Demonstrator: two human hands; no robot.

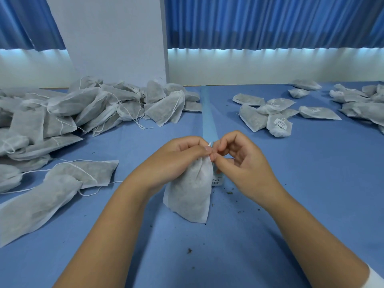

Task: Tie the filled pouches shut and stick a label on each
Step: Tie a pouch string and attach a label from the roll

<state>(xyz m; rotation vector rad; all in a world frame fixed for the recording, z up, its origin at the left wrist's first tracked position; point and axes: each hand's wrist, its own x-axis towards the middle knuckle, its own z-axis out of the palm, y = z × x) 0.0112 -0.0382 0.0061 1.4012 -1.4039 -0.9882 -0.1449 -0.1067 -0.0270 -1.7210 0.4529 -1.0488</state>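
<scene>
centrally, left hand (174,161) grips pouch (191,196) neck, right hand (243,163) pinches string (209,144) just above

Blue tablecloth (270,215) flecked with dark crumbs (189,250); behind, white pillar (116,38) between pleated blue curtains (270,21).

Was blocked left of the upright pouch (190,196) by a heap of untied pouches (83,109) and loose strings (143,127); lay open right of it across blue table cover (301,173), up to labelled pouches (278,125) farther back.

a white pouch (190,196) is held upright, neck gathered, drawstring (210,144) protruding; untied pouches (93,107) are heaped left of it, labelled pouches (278,123) right.
</scene>
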